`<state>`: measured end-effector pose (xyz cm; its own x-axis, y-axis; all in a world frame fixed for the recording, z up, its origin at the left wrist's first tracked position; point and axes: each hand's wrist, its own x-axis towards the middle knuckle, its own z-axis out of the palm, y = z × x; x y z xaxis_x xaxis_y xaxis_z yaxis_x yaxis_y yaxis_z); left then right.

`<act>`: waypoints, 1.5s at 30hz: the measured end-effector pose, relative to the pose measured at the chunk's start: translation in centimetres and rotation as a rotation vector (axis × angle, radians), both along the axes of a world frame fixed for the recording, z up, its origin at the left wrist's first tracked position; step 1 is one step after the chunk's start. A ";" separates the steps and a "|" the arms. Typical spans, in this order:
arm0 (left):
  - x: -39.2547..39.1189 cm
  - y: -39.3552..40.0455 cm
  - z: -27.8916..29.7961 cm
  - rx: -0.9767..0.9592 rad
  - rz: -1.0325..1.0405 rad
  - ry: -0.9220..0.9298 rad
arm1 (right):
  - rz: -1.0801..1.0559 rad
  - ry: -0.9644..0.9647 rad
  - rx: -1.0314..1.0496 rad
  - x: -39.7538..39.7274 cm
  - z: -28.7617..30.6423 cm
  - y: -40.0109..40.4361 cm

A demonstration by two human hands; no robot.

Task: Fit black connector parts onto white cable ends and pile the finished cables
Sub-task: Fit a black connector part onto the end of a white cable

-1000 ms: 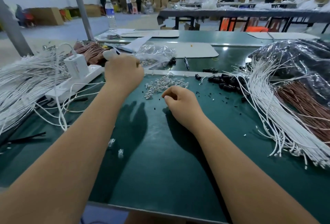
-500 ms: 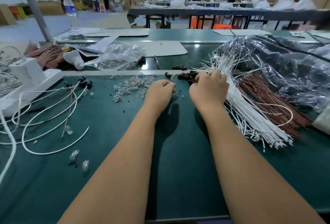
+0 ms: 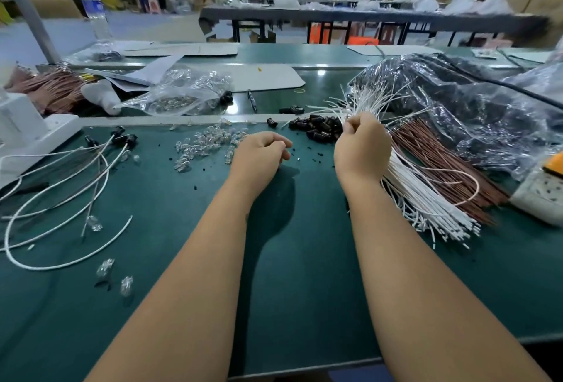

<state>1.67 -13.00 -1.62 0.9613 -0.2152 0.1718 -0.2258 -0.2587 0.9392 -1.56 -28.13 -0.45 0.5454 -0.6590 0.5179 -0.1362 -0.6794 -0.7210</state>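
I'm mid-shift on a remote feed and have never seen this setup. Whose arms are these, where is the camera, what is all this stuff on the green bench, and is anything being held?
There is no machine: the arms are a person's, filmed by a wide-angle camera on their head, looking down at a green bench. The right hand pinches an end from the white cable bundle, which lies beside brown wires. Just left of it sits a pile of black connector parts. The left hand is loosely curled on the bench; I cannot tell if it holds anything. Clear bulbs lie scattered further left, and loose cables with black ends fitted lie at far left.
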 end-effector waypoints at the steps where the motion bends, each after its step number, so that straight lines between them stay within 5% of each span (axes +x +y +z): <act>1: -0.2 -0.2 0.0 0.011 -0.012 -0.011 | 0.034 -0.062 0.009 0.0 0.1 0.3; 4: -0.3 -0.4 0.0 -0.002 -0.035 -0.022 | 0.163 -0.229 -0.021 -0.2 0.5 1.5; 9: -0.2 -0.4 0.0 -0.084 0.006 0.008 | 0.205 -0.096 -0.086 0.1 -0.4 2.3; 17: -0.5 -0.2 0.6 -0.223 -0.034 0.029 | 0.397 -0.332 -0.081 0.1 0.2 3.3; 21: -0.3 0.3 1.0 -0.392 0.026 0.064 | 0.554 -0.197 -0.177 0.5 -0.4 4.0; 26: 0.4 0.9 0.6 -0.275 0.214 -0.001 | 0.531 -0.166 -0.136 0.7 -0.7 3.6; 32: 1.0 1.2 1.1 -0.817 0.083 0.244 | 0.675 -0.111 -0.103 0.0 -0.3 4.5; 35: 1.1 1.5 1.0 -0.895 0.073 0.229 | 0.601 0.077 -0.196 -0.1 -0.5 4.6; 42: 0.4 1.4 1.1 -0.780 -0.026 0.227 | 0.419 0.363 -0.249 0.1 -0.6 3.8; 45: 0.4 1.2 0.9 -0.638 0.025 0.189 | 0.382 0.323 -0.237 0.3 -0.5 3.5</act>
